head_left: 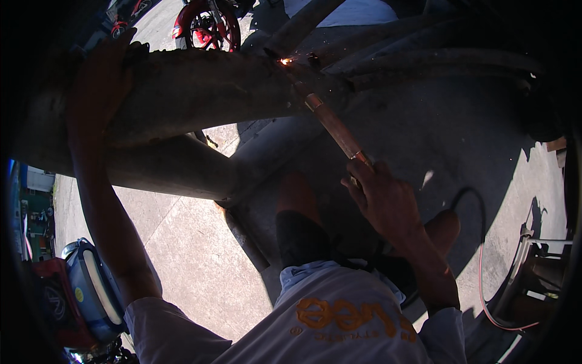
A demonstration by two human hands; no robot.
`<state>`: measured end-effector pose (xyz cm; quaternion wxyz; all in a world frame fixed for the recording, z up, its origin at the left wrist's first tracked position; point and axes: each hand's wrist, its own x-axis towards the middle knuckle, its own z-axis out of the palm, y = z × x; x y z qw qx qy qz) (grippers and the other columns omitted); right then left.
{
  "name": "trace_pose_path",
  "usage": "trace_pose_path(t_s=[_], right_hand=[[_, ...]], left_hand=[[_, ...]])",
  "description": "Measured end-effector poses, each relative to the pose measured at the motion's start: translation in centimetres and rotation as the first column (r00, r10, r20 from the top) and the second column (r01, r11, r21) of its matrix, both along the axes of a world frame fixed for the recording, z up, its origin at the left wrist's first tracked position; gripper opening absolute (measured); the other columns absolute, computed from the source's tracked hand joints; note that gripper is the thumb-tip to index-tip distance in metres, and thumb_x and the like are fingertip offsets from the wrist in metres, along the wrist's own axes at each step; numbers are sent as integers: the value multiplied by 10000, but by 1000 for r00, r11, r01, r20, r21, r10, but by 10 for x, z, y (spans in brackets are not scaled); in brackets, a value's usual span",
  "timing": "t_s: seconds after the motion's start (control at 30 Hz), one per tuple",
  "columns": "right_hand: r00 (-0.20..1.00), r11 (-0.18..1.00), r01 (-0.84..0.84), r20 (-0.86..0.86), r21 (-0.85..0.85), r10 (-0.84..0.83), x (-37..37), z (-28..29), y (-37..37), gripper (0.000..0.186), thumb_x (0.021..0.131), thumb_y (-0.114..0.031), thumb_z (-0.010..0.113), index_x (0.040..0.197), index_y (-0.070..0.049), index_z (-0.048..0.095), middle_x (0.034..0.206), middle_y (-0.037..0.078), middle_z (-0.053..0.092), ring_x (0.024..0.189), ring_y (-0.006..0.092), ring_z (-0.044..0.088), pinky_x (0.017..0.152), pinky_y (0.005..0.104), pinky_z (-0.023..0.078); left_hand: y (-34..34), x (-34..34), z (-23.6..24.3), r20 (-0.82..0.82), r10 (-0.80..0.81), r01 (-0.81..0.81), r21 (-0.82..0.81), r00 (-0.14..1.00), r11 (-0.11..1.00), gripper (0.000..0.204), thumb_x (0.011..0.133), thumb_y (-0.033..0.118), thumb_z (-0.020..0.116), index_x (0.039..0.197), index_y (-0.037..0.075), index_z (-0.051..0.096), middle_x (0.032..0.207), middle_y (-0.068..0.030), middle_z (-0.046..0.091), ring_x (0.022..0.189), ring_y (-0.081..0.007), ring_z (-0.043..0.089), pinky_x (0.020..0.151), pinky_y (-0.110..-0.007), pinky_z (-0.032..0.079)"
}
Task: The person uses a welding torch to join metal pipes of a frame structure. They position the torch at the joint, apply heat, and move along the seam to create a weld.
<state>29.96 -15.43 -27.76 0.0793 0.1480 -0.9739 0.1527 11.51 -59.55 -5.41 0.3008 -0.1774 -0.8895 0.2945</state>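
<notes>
Both hands crowded under pipe [200, 91]

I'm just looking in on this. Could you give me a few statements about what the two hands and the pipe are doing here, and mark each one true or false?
1. The right hand holds a copper-coloured rod. True.
2. Sparks glow where the rod's tip meets the big pipe. True.
3. The left hand hangs free, touching nothing. False: it rests on the big pipe.
4. A blue bicycle stands beyond the pipe. False: a red motorbike stands there.
5. The ground is concrete. True.
</notes>
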Motion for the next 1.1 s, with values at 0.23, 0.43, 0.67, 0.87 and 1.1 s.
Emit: trace_pose_path(t_s=[0.23, 0.43, 0.67, 0.87, 1.1], right_hand=[[1000, 999, 8, 14, -40, -7, 4, 4, -4, 334, 1075, -347, 717, 1344, -162, 647, 996, 144, 735, 726, 274, 795, 609, 396, 670], [999, 995, -22, -49, -96, 17, 6, 9, -13, 334, 1028, -280, 731, 1317, -141, 637, 979, 149, 720, 742, 293, 794, 620, 419, 671], [998, 996, 30, 62, -83, -25, 11, 20, -24, 360, 998, -260, 737, 1315, -134, 624, 977, 190, 708, 735, 318, 790, 622, 425, 673], [996, 995, 59, 68, -81, -54, 15, 29, -33, 329, 1011, -224, 716, 1311, -132, 620, 994, 197, 706, 751, 381, 783, 654, 491, 666], [998, 998, 59, 40, -30, -58, 15, 25, -36, 343, 1029, -273, 708, 1337, -155, 613, 984, 182, 699, 703, 338, 784, 599, 441, 667]], left_hand=[[-5, -3, 0, -12, -64, 64, -17, 998, 998, 627, 951, 77, 697, 1566, 167, 612, 1416, -169, 696, 1345, -369, 656, 1176, -502, 509], [1, -3, 2, -2, -64, 64, 4, 998, 998, 643, 947, 61, 690, 1577, 164, 606, 1407, -181, 695, 1331, -381, 660, 1170, -504, 511], [3, 0, 2, -16, -72, 72, 25, 997, 997, 637, 946, 42, 679, 1569, 162, 620, 1359, -190, 713, 1284, -377, 685, 1148, -504, 524], [8, 2, 1, -69, -101, 101, -1, 992, 995, 605, 943, 62, 675, 1541, 146, 647, 1296, -189, 731, 1257, -370, 694, 1130, -497, 534], [8, -1, -2, -19, -6, 7, 27, 1000, 1000, 605, 952, 85, 671, 1553, 142, 628, 1319, -182, 730, 1247, -361, 696, 1116, -503, 541]])
